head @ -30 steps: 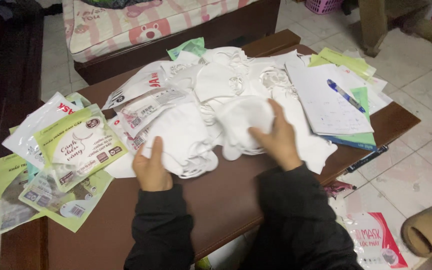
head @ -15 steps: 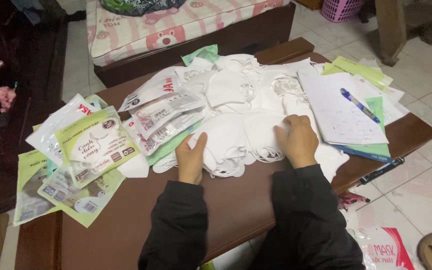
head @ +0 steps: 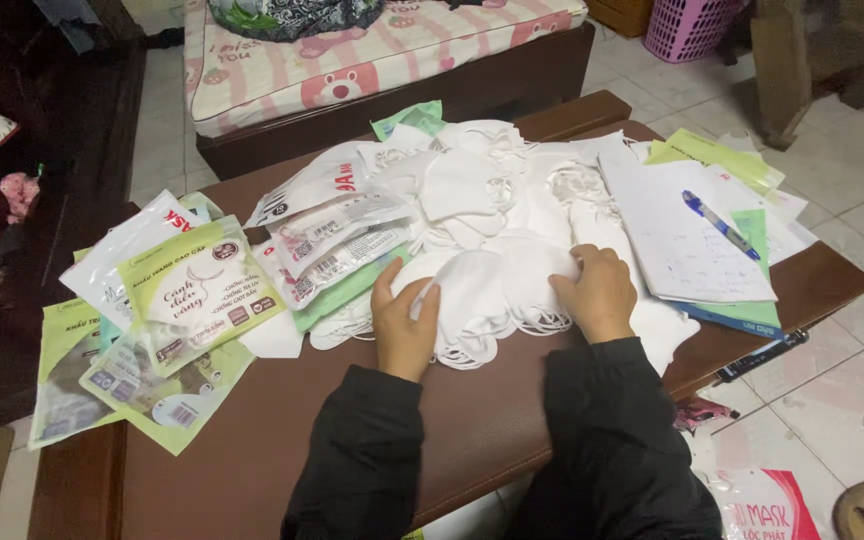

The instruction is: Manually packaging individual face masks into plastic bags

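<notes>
Both hands shifted inward since a second ago: left hand and right hand now flat, fingers loose, pressing white mask stack, frame centre, on brown surface. Grip not closed.

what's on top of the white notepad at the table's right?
A blue pen lies diagonally on the white notepad. Green and yellow sheets poke out beneath; whatever else lies under it is covered.

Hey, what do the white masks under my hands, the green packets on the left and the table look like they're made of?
White masks: soft matte fabric, probably nonwoven; they crumple and fold, with thin ear loops. Green packets: glossy plastic film, catching glare, partly see-through. Table: dark brown, smooth, faintly shiny, seemingly varnished wood or laminate.
</notes>
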